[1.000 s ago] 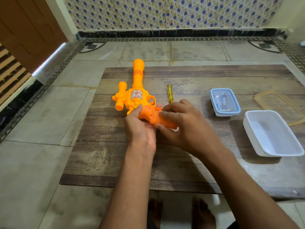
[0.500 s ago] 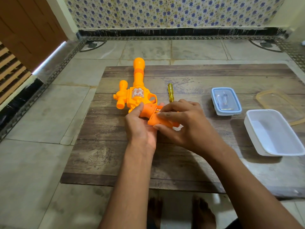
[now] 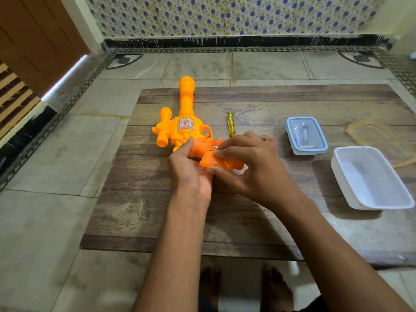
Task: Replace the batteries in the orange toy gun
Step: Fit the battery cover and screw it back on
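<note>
The orange toy gun (image 3: pixel 185 122) lies on the wooden table (image 3: pixel 247 221) with its barrel pointing away from me. My left hand (image 3: pixel 191 174) cups the gun's darker orange grip from below, thumb on its side. My right hand (image 3: pixel 254 167) pinches a flat orange battery cover (image 3: pixel 216 163) with thumb and fingers, holding it slightly off the grip. A gap shows a bit of metal inside the grip compartment (image 3: pixel 213 147). The batteries themselves are hidden.
A yellow-handled screwdriver (image 3: pixel 230 123) lies just behind my right hand. To the right sit a small lidded clear box (image 3: pixel 306 135), an open white tub (image 3: pixel 369 176) and a clear lid (image 3: pixel 380 136). Tiled floor surrounds the low table; my feet show below its near edge.
My right hand's fingers have shifted on the grip and the orange cover has come away from it, exposing part of the compartment. The gun and my left hand stayed put.
</note>
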